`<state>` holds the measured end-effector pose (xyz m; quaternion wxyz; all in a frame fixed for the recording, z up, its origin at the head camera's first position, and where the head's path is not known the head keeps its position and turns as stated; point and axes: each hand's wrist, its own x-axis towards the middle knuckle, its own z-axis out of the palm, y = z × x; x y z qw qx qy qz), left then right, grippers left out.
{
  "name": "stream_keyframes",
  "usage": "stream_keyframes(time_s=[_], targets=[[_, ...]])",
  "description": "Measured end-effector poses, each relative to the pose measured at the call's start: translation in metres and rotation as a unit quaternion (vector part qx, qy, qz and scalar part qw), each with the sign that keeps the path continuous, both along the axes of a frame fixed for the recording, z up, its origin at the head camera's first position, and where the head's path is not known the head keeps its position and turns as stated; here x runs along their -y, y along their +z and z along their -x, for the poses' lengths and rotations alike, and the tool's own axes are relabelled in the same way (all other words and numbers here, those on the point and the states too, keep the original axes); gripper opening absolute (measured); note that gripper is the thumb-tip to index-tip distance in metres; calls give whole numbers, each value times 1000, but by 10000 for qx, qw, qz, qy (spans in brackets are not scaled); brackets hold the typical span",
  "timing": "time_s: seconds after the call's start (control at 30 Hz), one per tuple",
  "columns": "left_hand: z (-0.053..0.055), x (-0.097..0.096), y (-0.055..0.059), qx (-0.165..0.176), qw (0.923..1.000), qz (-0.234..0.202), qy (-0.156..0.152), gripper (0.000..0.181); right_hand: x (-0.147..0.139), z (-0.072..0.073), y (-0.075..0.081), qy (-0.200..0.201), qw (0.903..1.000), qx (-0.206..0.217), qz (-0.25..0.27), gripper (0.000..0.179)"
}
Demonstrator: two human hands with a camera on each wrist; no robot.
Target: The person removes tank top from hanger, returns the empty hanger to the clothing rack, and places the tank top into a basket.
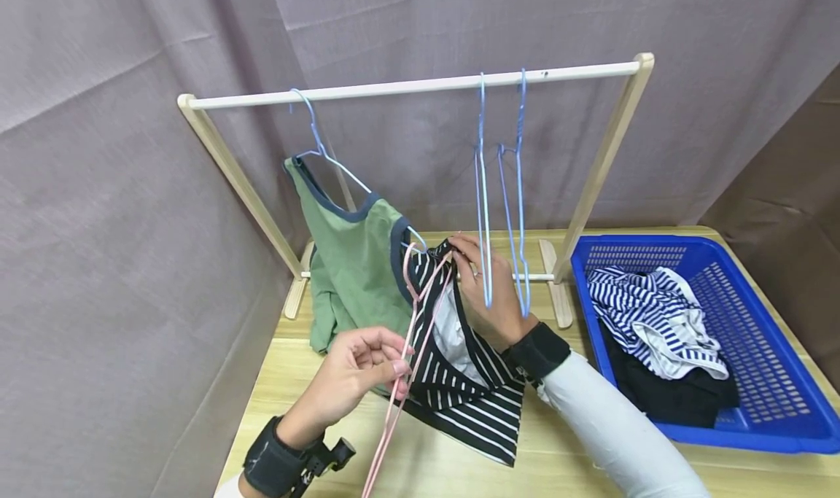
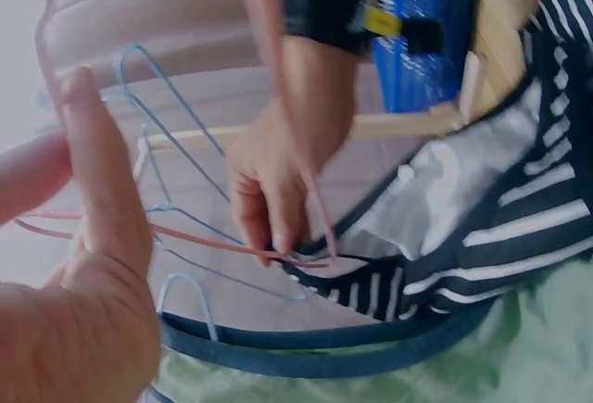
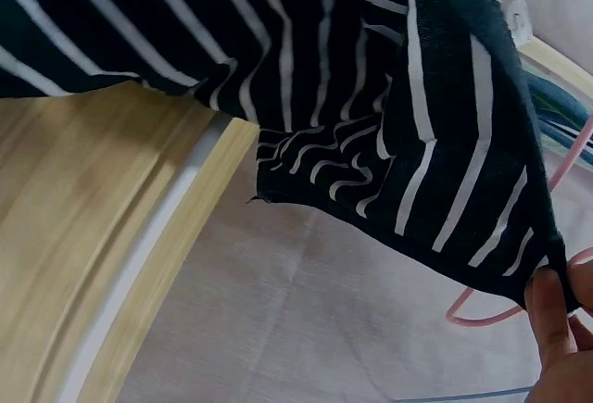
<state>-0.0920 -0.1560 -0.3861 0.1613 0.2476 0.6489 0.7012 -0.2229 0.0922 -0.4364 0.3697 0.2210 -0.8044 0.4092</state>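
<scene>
My left hand (image 1: 357,370) pinches a pink wire hanger (image 2: 208,242) between thumb and fingers; its hook points up toward the rack. A black-and-white striped garment (image 1: 469,410) with a pale lining hangs from my right hand (image 1: 502,305), whose thumb and fingers pinch its upper edge. One end of the pink hanger reaches into the garment's opening, close by the right fingertips (image 3: 548,315). Just left of the striped garment, and partly covered by it, a green sleeveless top (image 1: 354,265) with dark blue trim hangs on a blue hanger (image 1: 316,130).
The rack's white bar (image 1: 407,87) carries two bare blue hangers (image 1: 482,119) in front of my right forearm. At right a blue basket (image 1: 810,429) holds a blue-and-white striped cloth (image 1: 656,323) and a black cloth (image 1: 682,407). Grey curtain (image 1: 98,265) closes off the left and back.
</scene>
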Motion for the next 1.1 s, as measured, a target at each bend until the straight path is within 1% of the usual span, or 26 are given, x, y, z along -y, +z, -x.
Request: stream_keyframes(time_s=[0.1, 0.17, 0.3, 0.37, 0.43, 0.5, 0.57, 0.63, 0.7, 0.8, 0.87, 0.93, 1.03, 1.1], targets=[[-3, 2, 1, 158, 9998, -37, -95, 26, -3, 4, -3, -29, 9999, -110, -121, 29], [-4, 5, 4, 253, 9996, 48, -134, 27, -5, 6, -5, -45, 10000, 34, -77, 29], [-7, 10, 7, 259, 9991, 183, -270, 25, -6, 11, -7, -23, 9985, 441, 323, 28], [-9, 12, 9, 310, 9988, 215, -299, 23, -7, 13, -7, -12, 9975, 513, 478, 26], [-10, 14, 11, 344, 9987, 203, -327, 22, -10, 15, -9, -89, 9972, 547, 508, 26], [-10, 16, 13, 377, 9985, 181, -338, 18, -13, 15, -10, -173, 9965, 673, 459, 24], [-10, 16, 14, 392, 9985, 168, -339, 12, -17, 15, -15, -306, 9961, 785, 263, 23], [-9, 16, 14, 368, 9987, 168, -308, 8, -20, 14, -21, -303, 9961, 828, 3, 23], [-9, 14, 15, 417, 9986, 201, -244, 8, -23, 12, -28, -168, 9965, 779, -235, 22], [-7, 12, 14, 470, 9984, 252, -203, 15, -27, 4, -36, 93, 9949, 827, -563, 20], [-6, 11, 13, 503, 9982, 290, -166, 19, -27, -3, -39, 210, 9912, 1010, -826, 21], [-5, 10, 12, 537, 9980, 289, -150, 18, -27, -11, -42, 278, 9834, 1307, -1226, 22], [-3, 9, 11, 621, 9976, 260, -139, 14, -25, -25, -46, 413, 9653, 1663, -1969, 23], [-2, 7, 11, 675, 9973, 225, -171, 16, -23, -35, -49, 568, 9519, 1813, -2404, 23]])
